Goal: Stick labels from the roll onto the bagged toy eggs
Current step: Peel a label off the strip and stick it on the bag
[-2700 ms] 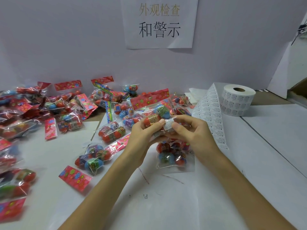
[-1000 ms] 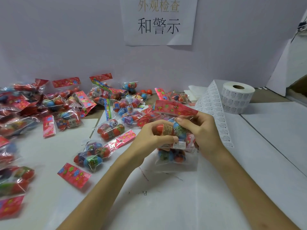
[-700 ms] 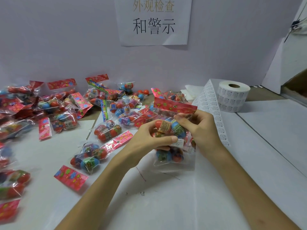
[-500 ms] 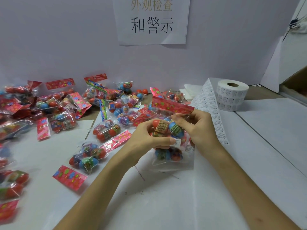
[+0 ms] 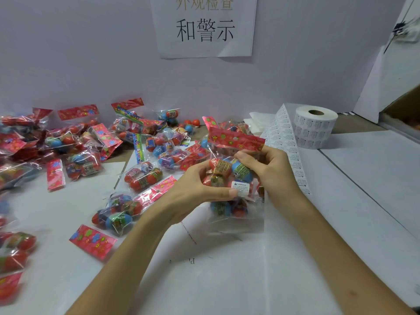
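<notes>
I hold a clear bag of toy eggs (image 5: 229, 169) with a red flowered header upright above the table. My left hand (image 5: 197, 189) grips its left side, thumb pressing next to a white warning label (image 5: 241, 188) stuck on the bag's front. My right hand (image 5: 270, 171) grips the right side, fingers curled over the eggs. Under it lies another bag of eggs (image 5: 229, 210) on the table. The label roll (image 5: 314, 126) stands at the back right, its strip of labels (image 5: 286, 146) trailing toward my right hand.
Several bagged toy eggs (image 5: 143, 176) lie scattered over the left and back of the white table (image 5: 341, 212). A paper sign (image 5: 204, 26) hangs on the back wall. A cardboard box edge (image 5: 402, 110) shows at the far right.
The bag has been turned upright with its red header on top. The white label, earlier pinched between my fingers, now sits on the bag's front under my left thumb.
</notes>
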The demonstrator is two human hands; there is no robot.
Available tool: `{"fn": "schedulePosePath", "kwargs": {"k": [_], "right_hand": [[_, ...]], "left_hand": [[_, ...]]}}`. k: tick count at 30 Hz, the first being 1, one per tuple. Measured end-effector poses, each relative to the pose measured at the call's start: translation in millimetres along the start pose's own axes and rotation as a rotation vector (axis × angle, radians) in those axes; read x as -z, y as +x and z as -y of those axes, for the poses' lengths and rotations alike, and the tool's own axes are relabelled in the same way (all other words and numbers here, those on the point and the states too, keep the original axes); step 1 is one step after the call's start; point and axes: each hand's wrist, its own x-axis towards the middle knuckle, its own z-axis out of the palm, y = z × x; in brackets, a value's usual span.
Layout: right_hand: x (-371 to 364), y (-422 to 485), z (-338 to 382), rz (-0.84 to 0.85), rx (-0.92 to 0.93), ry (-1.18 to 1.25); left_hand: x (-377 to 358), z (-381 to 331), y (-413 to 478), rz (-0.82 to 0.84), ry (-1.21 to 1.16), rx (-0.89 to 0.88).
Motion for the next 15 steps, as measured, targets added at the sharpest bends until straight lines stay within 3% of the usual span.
{"fn": "schedulePosePath", "kwargs": {"k": [7,12,15], "right_hand": [[1,1,1,-0.003,-0.073,0.067],[8,5,2,0.001,-0.119,0.210],[14,6,2,0.084,-0.103,0.146]], "left_hand": [[-1,-1,-2,0.016,-0.179,-0.006],[8,4,3,-0.159,-0.309,-0.064],[14,6,5,-0.221,-0.391,-0.106]]}}
